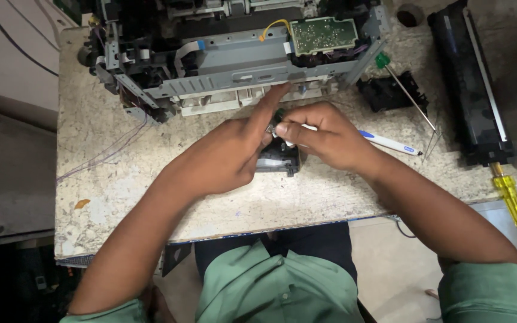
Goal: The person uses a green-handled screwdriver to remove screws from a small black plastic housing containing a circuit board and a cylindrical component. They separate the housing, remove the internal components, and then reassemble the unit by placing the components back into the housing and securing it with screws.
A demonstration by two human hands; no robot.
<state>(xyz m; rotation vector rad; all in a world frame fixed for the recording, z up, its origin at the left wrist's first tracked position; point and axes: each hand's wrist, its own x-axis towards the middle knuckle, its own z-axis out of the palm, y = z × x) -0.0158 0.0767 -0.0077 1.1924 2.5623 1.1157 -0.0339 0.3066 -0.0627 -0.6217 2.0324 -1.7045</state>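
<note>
Green circuit board [322, 34], yellow-handled screwdriver [513, 200], green shirt [276, 287], white-and-blue pen [387, 142], speckled grey table [103, 179].

shirt: green, buttoned front, collar | sleeves: green, pushed above the elbows | trousers: dark | forearms: bare

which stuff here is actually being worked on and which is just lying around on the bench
In hand:
left hand and right hand, pinching a small part
black module under the hands
opened machine chassis just beyond

Lying about:
yellow-handled screwdriver
green-handled screwdriver
white pen
long black cartridge
small black piece
</note>
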